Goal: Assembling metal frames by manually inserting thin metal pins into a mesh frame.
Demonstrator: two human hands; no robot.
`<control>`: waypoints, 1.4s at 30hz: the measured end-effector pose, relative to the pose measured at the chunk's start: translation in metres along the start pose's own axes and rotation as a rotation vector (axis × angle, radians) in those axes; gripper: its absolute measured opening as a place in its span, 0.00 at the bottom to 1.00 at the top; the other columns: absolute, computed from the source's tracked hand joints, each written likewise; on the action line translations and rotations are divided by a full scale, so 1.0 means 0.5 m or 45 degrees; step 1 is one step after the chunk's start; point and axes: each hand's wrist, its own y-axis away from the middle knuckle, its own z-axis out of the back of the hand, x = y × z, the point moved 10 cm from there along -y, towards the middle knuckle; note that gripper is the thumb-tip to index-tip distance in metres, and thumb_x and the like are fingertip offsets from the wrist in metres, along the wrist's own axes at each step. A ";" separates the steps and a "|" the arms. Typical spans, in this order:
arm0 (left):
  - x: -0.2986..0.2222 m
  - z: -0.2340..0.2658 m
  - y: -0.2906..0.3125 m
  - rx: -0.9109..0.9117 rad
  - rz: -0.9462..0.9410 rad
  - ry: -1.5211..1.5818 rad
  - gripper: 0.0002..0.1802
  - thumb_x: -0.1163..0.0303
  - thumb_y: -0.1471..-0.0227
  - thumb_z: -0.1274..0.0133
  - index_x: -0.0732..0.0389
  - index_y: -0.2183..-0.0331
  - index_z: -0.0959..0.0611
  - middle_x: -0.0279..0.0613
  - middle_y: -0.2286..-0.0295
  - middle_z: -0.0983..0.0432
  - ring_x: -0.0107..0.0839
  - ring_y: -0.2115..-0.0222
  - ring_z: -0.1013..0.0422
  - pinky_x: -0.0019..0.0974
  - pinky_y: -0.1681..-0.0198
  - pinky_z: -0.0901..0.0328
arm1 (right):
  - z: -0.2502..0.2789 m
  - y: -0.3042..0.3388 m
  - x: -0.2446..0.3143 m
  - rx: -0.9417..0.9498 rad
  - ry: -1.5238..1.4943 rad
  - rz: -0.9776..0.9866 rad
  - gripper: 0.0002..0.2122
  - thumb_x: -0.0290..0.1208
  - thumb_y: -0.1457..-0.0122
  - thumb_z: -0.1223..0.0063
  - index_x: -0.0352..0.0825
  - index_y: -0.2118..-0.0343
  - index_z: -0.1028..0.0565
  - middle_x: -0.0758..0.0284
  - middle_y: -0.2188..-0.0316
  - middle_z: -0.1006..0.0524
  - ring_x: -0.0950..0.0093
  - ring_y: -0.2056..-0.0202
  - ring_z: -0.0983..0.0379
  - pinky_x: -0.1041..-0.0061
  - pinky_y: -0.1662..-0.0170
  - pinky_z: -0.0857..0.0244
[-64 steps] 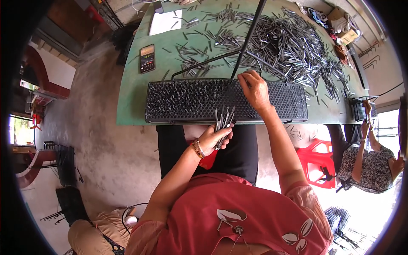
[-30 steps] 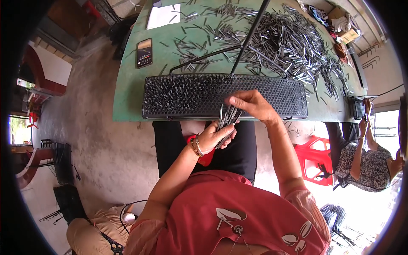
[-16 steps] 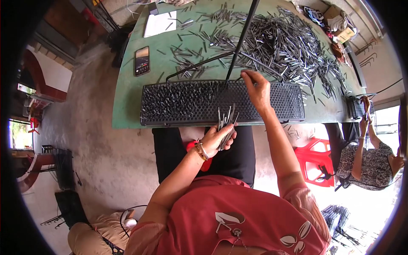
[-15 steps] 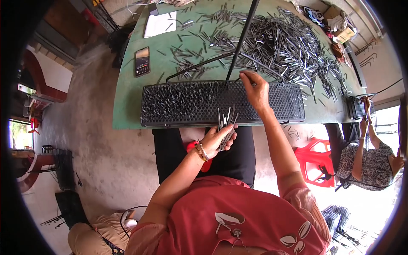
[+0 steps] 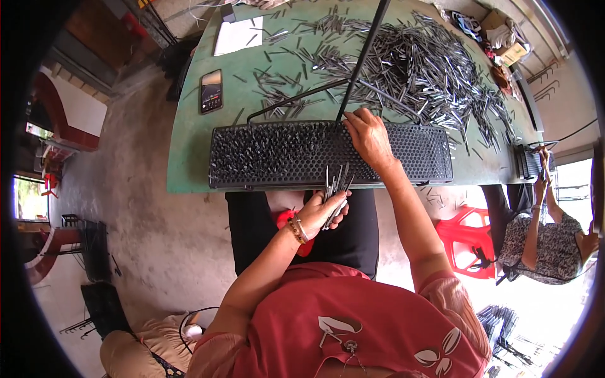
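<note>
A long black perforated tray [image 5: 409, 160] lies along the near edge of the green table, its left half packed with upright dark pieces [image 5: 265, 148]. In front of it, my left hand [image 5: 322, 213] is closed around a bunch of thin dark strips [image 5: 337, 179] that point upward. My right hand [image 5: 370, 140] is over the tray's far side, at the border of the packed part. Its fingers are pinched beside the foot of a slanting black rod [image 5: 362, 63]; what they hold, if anything, is hidden.
Past the tray, a large heap of dark strips [image 5: 428, 69] covers much of the green table [image 5: 189, 145]. A phone [image 5: 211, 92] and white paper [image 5: 238, 36] lie to the left. At right are a red plastic stool [image 5: 469, 242] and another person [image 5: 539, 246] working.
My right hand has moved slightly left and down, closer to the rod's foot. The slanting rod has shifted a little to the right. My left hand keeps its bunch, slightly lower.
</note>
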 end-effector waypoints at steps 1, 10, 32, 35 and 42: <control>0.001 0.000 -0.001 -0.002 0.000 0.003 0.17 0.59 0.43 0.55 0.61 0.58 0.27 0.34 0.77 0.30 0.18 0.82 0.36 0.22 0.84 0.42 | 0.002 -0.001 0.005 0.003 -0.001 0.001 0.09 0.27 0.46 0.50 0.31 0.63 0.25 0.62 0.71 0.28 0.63 0.69 0.31 0.68 0.65 0.38; -0.002 0.005 -0.002 -0.017 -0.003 0.000 0.17 0.59 0.43 0.54 0.62 0.58 0.28 0.34 0.77 0.30 0.18 0.82 0.36 0.22 0.84 0.42 | -0.034 0.010 0.026 0.187 0.265 0.076 0.10 0.27 0.47 0.50 0.33 0.62 0.26 0.65 0.70 0.28 0.67 0.69 0.31 0.70 0.65 0.40; 0.015 0.002 -0.004 -0.033 0.066 0.115 0.15 0.60 0.44 0.52 0.60 0.60 0.27 0.33 0.77 0.31 0.19 0.82 0.37 0.22 0.84 0.43 | 0.050 0.033 -0.111 -0.122 -0.625 -0.639 0.09 0.28 0.46 0.46 0.28 0.65 0.24 0.62 0.73 0.22 0.79 0.71 0.27 0.80 0.66 0.34; 0.014 0.001 0.003 -0.041 0.065 0.121 0.14 0.60 0.44 0.52 0.60 0.60 0.27 0.33 0.77 0.31 0.19 0.82 0.37 0.22 0.84 0.43 | 0.050 0.025 -0.107 -0.223 -0.606 -0.493 0.07 0.26 0.46 0.48 0.27 0.67 0.25 0.59 0.72 0.24 0.69 0.72 0.26 0.76 0.68 0.34; 0.016 0.001 0.001 -0.043 0.072 0.132 0.14 0.60 0.44 0.52 0.60 0.60 0.27 0.33 0.77 0.31 0.19 0.82 0.37 0.22 0.84 0.43 | 0.045 -0.007 -0.046 -0.086 -0.297 -0.107 0.05 0.23 0.47 0.49 0.30 0.68 0.25 0.60 0.70 0.25 0.62 0.66 0.29 0.70 0.61 0.36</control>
